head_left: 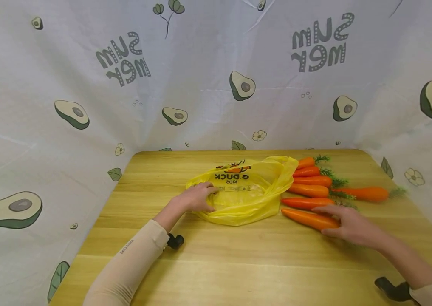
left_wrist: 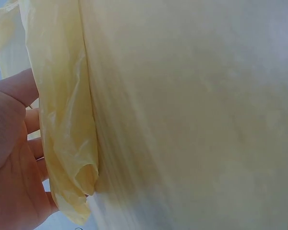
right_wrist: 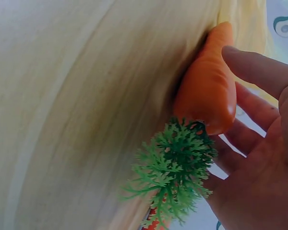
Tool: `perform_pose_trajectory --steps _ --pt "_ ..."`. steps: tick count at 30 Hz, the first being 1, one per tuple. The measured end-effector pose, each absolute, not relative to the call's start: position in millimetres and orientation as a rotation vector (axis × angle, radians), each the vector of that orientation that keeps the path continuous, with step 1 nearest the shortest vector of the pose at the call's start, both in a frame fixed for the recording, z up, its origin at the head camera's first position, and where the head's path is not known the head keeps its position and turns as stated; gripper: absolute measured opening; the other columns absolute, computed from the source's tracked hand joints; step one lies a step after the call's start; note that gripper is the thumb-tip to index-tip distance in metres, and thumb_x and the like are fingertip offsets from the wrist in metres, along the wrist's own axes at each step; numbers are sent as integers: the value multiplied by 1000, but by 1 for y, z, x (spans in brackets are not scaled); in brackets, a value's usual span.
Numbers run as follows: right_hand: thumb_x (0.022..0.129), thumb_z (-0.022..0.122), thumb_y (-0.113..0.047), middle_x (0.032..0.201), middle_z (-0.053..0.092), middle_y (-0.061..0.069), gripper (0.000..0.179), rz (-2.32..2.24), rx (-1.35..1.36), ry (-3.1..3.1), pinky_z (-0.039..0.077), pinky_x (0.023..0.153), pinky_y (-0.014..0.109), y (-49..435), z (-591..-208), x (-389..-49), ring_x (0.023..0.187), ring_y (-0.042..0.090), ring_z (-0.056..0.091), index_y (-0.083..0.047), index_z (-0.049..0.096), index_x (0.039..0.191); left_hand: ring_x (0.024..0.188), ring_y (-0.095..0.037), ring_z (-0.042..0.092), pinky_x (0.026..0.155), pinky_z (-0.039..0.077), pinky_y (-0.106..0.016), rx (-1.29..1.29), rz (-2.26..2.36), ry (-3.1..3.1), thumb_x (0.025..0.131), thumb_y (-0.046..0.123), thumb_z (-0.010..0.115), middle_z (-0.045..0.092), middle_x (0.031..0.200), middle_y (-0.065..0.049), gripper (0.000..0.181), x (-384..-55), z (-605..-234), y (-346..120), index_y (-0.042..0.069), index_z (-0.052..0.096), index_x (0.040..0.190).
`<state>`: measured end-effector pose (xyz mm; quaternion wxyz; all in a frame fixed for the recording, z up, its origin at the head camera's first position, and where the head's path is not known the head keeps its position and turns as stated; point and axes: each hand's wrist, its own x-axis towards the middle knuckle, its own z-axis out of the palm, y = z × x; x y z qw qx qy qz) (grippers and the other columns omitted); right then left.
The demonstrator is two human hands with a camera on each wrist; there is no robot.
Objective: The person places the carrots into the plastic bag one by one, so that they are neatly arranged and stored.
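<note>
A yellow plastic bag (head_left: 238, 219) with a duck print lies on the table, its mouth spread toward the carrots. My left hand (head_left: 197, 197) grips the bag's left part; in the left wrist view the fingertips are hidden behind the yellow film (left_wrist: 67, 110). My right hand (head_left: 353, 225) is around the thick end of the nearest orange carrot (head_left: 307, 218), thumb on the near side and fingers on the far side. In the right wrist view this carrot (right_wrist: 209, 86) lies against the table, its green leafy top (right_wrist: 177, 163) below the hand.
Several more carrots (head_left: 313, 181) lie in a row right of the bag, tips toward it. One carrot (head_left: 366, 194) lies apart farther right, leaves pointing right. The wooden table (head_left: 238, 272) is bordered by a white curtain (head_left: 208, 97) printed with avocados.
</note>
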<state>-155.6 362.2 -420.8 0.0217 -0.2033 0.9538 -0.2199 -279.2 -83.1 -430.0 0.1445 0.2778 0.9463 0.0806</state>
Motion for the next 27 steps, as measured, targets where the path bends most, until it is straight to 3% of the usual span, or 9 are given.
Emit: perform_pose_trajectory --steps 10,14,18,22,27 --pt "83 83 -30 130 64 24 59 -667 -635 2955 47 91 67 365 -428 -156 115 51 59 -5 64 133 145 -32 40 117 37 -48 774 277 2726 89 42 75 36 160 -9 75 -281 -433 -82 23 43 155" --pt "82 83 -34 130 65 22 62 -659 -621 2950 54 88 55 369 -427 -155 114 46 61 -5 63 134 144 -31 41 117 38 -46 778 268 2727 89 43 76 37 160 -9 76 -279 -435 -82 23 43 155" --pt "83 82 -37 127 67 18 64 -666 -609 2914 56 77 32 378 -429 -148 108 23 65 -5 63 134 142 -30 43 115 40 -45 793 266 2724 89 43 76 38 159 -9 76 -274 -440 -80 22 44 154" --pt "84 80 -38 127 67 16 61 -690 -600 2875 54 74 27 385 -432 -146 103 4 59 -8 63 135 141 -29 45 114 41 -44 799 253 2732 89 43 76 40 158 -8 75 -270 -442 -79 21 45 154" --pt "84 80 -38 131 66 15 59 -667 -630 2911 55 78 30 385 -433 -151 110 20 62 -13 64 135 142 -29 44 115 41 -44 812 225 2766 89 43 76 41 157 -8 74 -275 -435 -81 20 46 153"
